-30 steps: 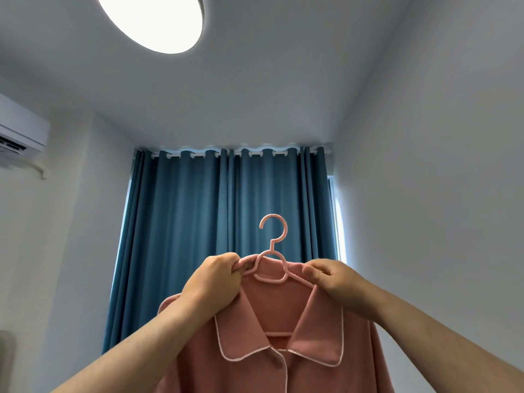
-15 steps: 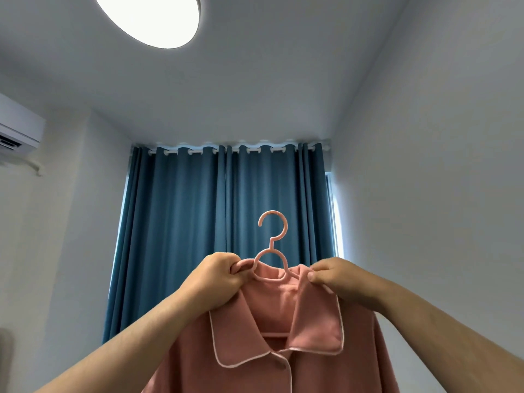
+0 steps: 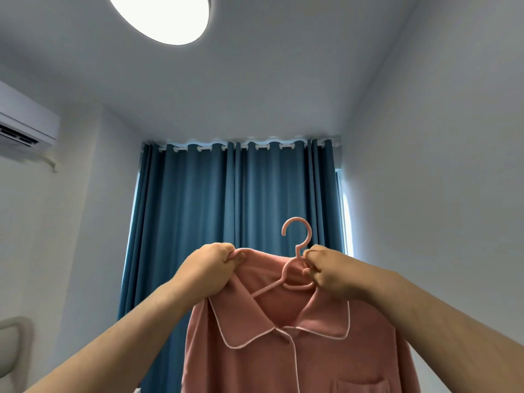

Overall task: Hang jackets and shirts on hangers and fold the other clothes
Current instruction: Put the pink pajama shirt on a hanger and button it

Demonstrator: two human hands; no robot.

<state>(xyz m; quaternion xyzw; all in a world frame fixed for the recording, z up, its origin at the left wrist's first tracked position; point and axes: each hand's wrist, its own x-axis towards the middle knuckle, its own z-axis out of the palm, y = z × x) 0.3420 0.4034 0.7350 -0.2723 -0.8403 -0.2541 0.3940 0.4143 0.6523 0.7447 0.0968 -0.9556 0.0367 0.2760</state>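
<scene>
Pink cloth fills the space just below our two raised hands: a shirt (image 3: 283, 350) with white piping on its collar, its lower part and sleeves cut off by the bottom edge, a chest pocket only partly in view. Our left hand (image 3: 211, 268) is curled tight on the shirt's shoulder edge, bunching the fabric, so we cannot see whether the hanger's end lies inside that fist. Our right hand (image 3: 330, 272) is closed round the pink hanger (image 3: 295, 262) at the base of its hook. One arm of the hanger slants down from the right hand into the collar opening and disappears under the cloth; the other arm is hidden behind our right fist. The hook stands free just above that hand. Beyond the hands hangs a blue curtain (image 3: 226, 211), its lower half blocked by the shirt and forearms. Far up to the left sits an air conditioner (image 3: 25, 126), clipped by the frame, and overhead a round ceiling light (image 3: 161, 15), also cut off.
</scene>
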